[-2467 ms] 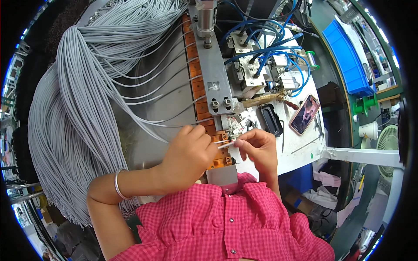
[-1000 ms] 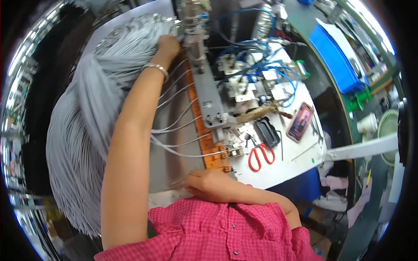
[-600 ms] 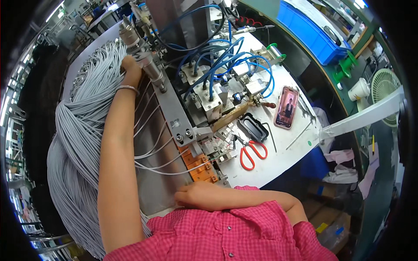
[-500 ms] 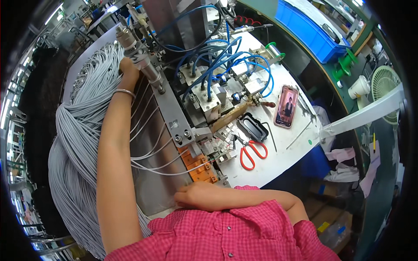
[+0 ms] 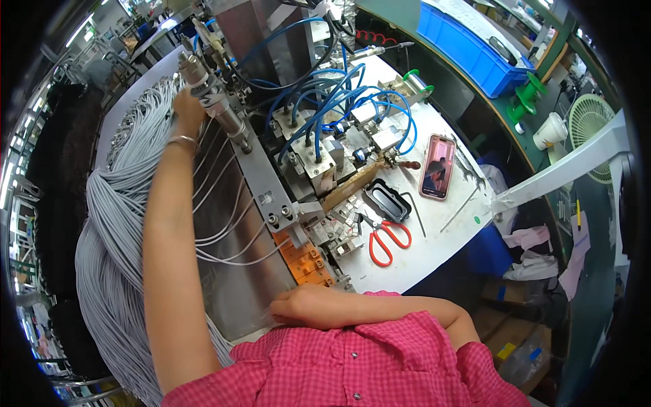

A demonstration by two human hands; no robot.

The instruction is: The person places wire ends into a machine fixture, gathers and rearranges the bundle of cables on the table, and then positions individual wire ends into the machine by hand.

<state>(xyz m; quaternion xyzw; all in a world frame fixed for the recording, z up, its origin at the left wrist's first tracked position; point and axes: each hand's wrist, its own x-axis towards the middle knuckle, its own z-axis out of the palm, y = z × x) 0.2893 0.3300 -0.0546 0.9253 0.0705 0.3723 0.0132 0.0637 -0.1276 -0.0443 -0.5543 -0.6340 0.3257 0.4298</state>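
My left hand reaches far forward to the upper end of a big bundle of grey cables, beside a metal cylinder on the machine. Its fingers are mostly hidden, so its grip does not show. Several single cables run from beneath my left forearm across a metal plate toward the orange block. My right hand is low at the plate's near edge, close to the orange block, its fingers curled closed. Whatever they may hold is hidden.
Red-handled scissors, a black tray, a hex key and a phone lie on the white tabletop. A white arm crosses at right. Beyond are a blue bin and a fan.
The lowest cable's end has come away leftward from the machine's fixture and now stops over the orange block. My left hand has shifted slightly left and forward. My right hand stays put.
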